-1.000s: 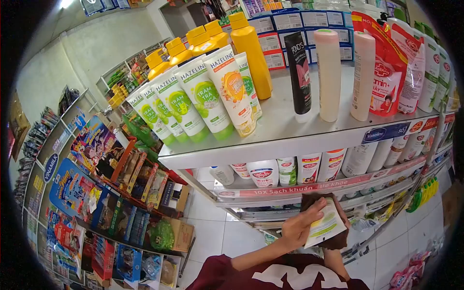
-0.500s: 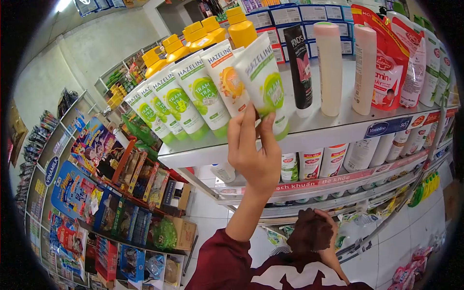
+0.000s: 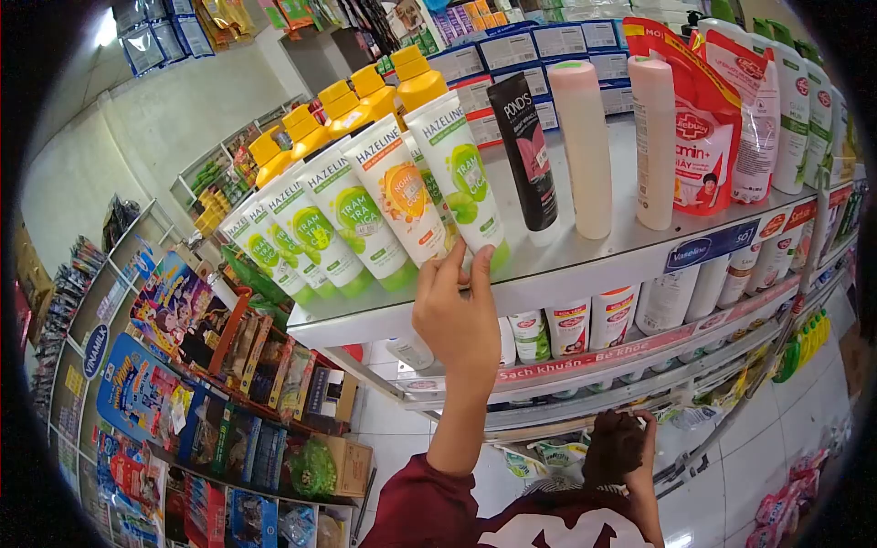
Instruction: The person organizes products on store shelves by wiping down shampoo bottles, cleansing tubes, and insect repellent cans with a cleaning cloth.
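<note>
My left hand (image 3: 457, 315) is at the front edge of the top shelf, its back toward me. Its thumb and forefinger close on the lower end of a white-and-green Hazeline tube (image 3: 457, 173), which stands on its green cap. Its other fingers cover the foot of a white-and-orange Hazeline tube (image 3: 398, 187) beside it. More white-and-green tubes (image 3: 358, 219) line up to the left. Down by my body, my right hand (image 3: 647, 457) is shut on a crumpled dark brown cloth (image 3: 612, 447); part of this hand is hidden behind it.
Right of the tubes stand a black Pond's tube (image 3: 525, 151), two pale bottles (image 3: 585, 155) and red Lifebuoy pouches (image 3: 699, 137). Yellow-capped bottles (image 3: 365, 91) stand behind. Bottles fill the shelf below (image 3: 671, 297). Boxed goods (image 3: 242, 402) occupy a rack at left.
The right-hand Hazeline tube, blurred and held higher before, now stands on the shelf beside the orange one. My left hand has moved slightly down and left. The brown cloth has shifted right.
</note>
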